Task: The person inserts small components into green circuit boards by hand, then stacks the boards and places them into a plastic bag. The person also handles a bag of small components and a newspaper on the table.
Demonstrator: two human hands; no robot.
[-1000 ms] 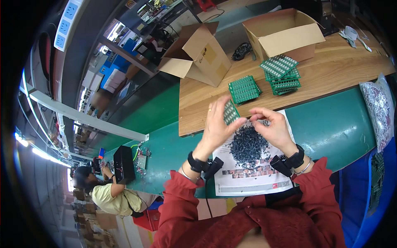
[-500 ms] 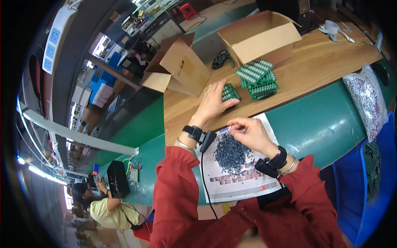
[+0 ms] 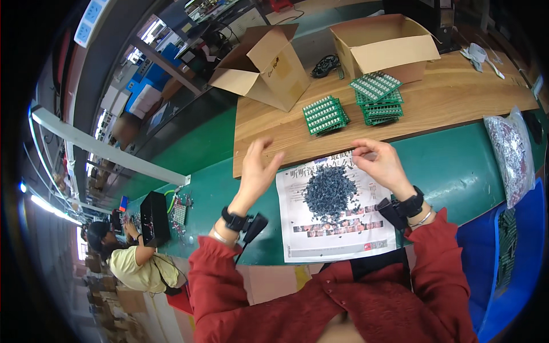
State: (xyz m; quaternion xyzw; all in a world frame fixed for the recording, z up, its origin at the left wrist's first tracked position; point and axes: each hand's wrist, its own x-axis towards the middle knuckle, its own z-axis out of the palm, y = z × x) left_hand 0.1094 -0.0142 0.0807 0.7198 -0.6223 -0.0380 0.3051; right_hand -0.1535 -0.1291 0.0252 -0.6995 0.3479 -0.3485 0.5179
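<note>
My left hand (image 3: pixel 257 168) is raised over the front edge of the wooden board, holding nothing, with thumb and fingers apart. My right hand (image 3: pixel 382 164) hovers at the upper right of a printed newspaper sheet (image 3: pixel 343 248), its fingers bent in towards the thumb. Whatever those fingertips hold, if anything, is too small to make out. A heap of small dark grey pieces (image 3: pixel 330 194) lies on the paper between my hands. Beyond them a stack of green circuit boards (image 3: pixel 325 116) rests on the wooden board (image 3: pixel 274 134), beside a taller stack (image 3: pixel 380 100).
Two open cardboard boxes, one tilted (image 3: pixel 280 74) and one upright (image 3: pixel 394 54), stand at the back. A clear bag of small parts (image 3: pixel 510 154) lies at the right, above a blue bin (image 3: pixel 489 274). Another person (image 3: pixel 137 263) works at the far left near a black box (image 3: pixel 154 217).
My left hand has left the near circuit board stack and drawn back towards me, uncovering it. My right hand has shifted right, off the heap. The whole view has shifted a little.
</note>
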